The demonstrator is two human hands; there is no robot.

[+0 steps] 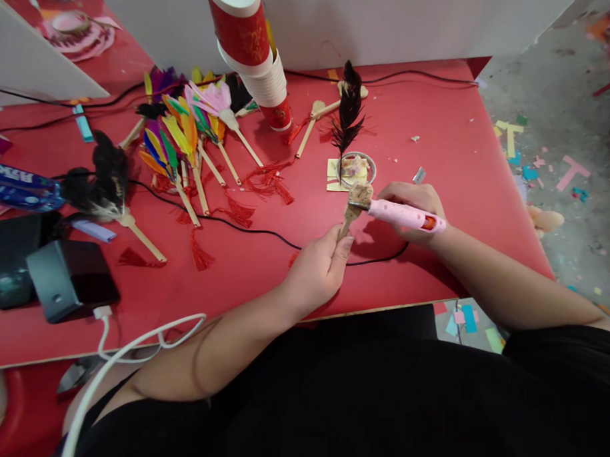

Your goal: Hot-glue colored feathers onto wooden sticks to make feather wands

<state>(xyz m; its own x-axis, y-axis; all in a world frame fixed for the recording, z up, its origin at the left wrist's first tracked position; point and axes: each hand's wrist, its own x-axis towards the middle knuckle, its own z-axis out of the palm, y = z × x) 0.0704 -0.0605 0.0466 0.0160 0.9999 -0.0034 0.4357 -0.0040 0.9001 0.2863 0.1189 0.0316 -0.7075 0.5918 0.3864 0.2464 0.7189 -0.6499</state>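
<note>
My left hand (318, 265) pinches the lower end of a wooden stick (346, 223) that rises toward a dark feather (349, 113) standing upright above it. Gripped in my right hand (413, 200) is a pink glue gun (403, 215), its nozzle against the top of the stick near a crusted lump of glue. Just behind the nozzle a small round dish (360, 167) sits on yellow paper. The gun's black cord (265, 232) runs left across the red table (438, 146).
A pile of coloured feather sticks (188, 141) with red tassels lies at left centre. A tilted stack of red-and-white paper cups (256, 53) stands behind it. Black feathers (107, 175), a phone, a black charger block (66, 277) with white cable sit at left. Paper scraps litter the floor at right.
</note>
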